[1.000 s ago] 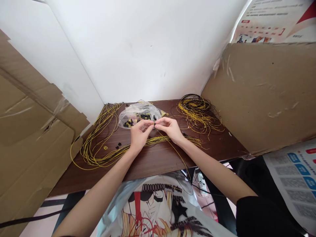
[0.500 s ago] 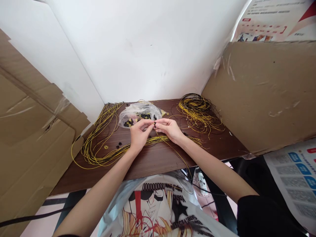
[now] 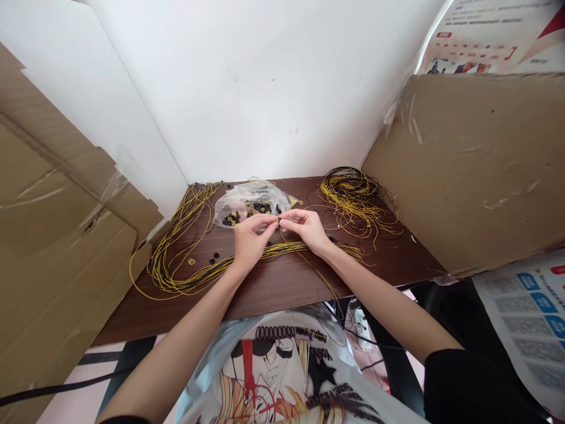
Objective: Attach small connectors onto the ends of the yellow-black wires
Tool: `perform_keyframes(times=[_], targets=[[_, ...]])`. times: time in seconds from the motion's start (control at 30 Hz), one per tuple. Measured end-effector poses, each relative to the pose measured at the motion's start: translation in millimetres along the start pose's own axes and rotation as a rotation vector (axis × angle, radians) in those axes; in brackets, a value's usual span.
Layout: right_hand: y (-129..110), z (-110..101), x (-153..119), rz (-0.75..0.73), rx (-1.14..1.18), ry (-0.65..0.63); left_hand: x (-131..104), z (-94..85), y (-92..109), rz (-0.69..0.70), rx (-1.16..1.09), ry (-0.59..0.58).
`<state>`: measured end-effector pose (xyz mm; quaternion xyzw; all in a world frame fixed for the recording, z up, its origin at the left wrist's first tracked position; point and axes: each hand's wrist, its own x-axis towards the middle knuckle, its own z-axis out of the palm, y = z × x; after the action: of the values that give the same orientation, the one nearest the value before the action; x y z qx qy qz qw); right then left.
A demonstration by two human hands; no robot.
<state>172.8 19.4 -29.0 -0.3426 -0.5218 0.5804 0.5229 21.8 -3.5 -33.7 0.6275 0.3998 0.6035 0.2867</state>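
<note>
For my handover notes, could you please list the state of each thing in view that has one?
Left grip: pinched shut on the small black part.
Right grip: pinched shut at the same part.
Small black part: held above the table.
Single yellow wire: running past the table's front edge.
Clear bag: bulging; whether open, cannot tell.
Coiled wire bundle: ends fanned out.
Long wire bundle: laid out, curved at left.

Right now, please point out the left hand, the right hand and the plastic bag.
Left hand [image 3: 250, 240], head view: middle of the hand.
Right hand [image 3: 309, 231], head view: middle of the hand.
Plastic bag [image 3: 235, 198], head view: film, upper left.
</note>
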Motion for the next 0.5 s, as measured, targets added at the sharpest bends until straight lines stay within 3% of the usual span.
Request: perform_keyframes(times=[0.23, 0.5], targets=[[2.2, 0.5, 3.0, 0.078, 0.192, -0.060, 1.7, 1.9, 6.5, -0.108, -0.111, 0.044], [-0.1, 0.8, 1.0, -0.035, 0.035, -0.036, 1.3, 0.3, 4.2, -0.077, -0.045, 0.012]])
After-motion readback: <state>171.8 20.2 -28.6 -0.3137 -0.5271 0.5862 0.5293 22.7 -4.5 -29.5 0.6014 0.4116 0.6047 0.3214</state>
